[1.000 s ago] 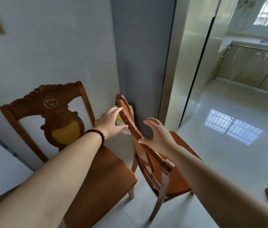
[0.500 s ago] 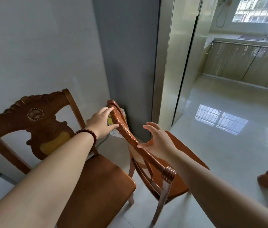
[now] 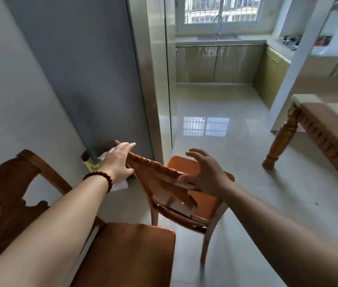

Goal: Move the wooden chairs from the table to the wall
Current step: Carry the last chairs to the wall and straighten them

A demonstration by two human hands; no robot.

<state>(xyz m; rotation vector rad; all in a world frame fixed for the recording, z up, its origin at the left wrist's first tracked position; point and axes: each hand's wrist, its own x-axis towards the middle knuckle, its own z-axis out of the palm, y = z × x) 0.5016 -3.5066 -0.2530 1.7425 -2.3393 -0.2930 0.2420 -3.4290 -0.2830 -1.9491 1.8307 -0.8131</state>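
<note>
Nearer wooden chair (image 3: 126, 251) partly off-frame

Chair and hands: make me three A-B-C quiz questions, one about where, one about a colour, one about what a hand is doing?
1. Where does the left hand rest?
A on a table. B on the floor. C on the back of the chair.
2. What colour is the bracelet?
A blue. B dark red. C green.
3. How is the right hand?
A open, fingers spread. B a fist. C holding a cup.
Answers: 1 C, its palm lies on the chair's carved top; 2 B, dark red beads circle the left wrist; 3 A, its fingers fan out, gripping nothing.
</note>
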